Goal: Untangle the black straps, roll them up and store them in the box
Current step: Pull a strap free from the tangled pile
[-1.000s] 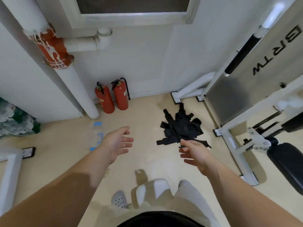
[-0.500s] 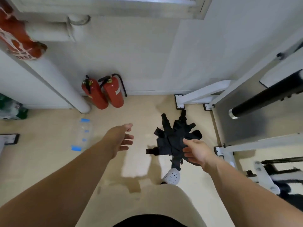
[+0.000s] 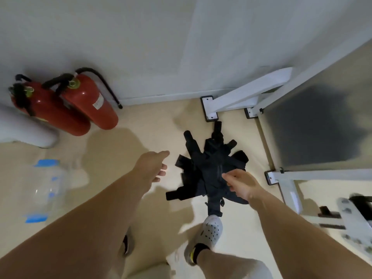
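A tangled pile of black straps point(image 3: 209, 168) lies on the beige floor near the white machine frame. My right hand point(image 3: 240, 183) hovers over the pile's right side with fingers relaxed, its fingertips at the straps; no grip shows. My left hand point(image 3: 154, 167) is stretched out to the left of the pile, fingers loose, holding nothing. A clear plastic box point(image 3: 45, 188) with blue clips sits on the floor at the left.
Two red fire extinguishers point(image 3: 80, 105) stand against the wall at the back left beside a grey pipe point(image 3: 24, 131). A white gym machine frame point(image 3: 251, 93) and its panel fill the right side. My foot in a white clog point(image 3: 209, 230) is just below the straps.
I have stepped closer and the view has tilted down. Both hands have moved forward; my right hand now reaches the strap pile.
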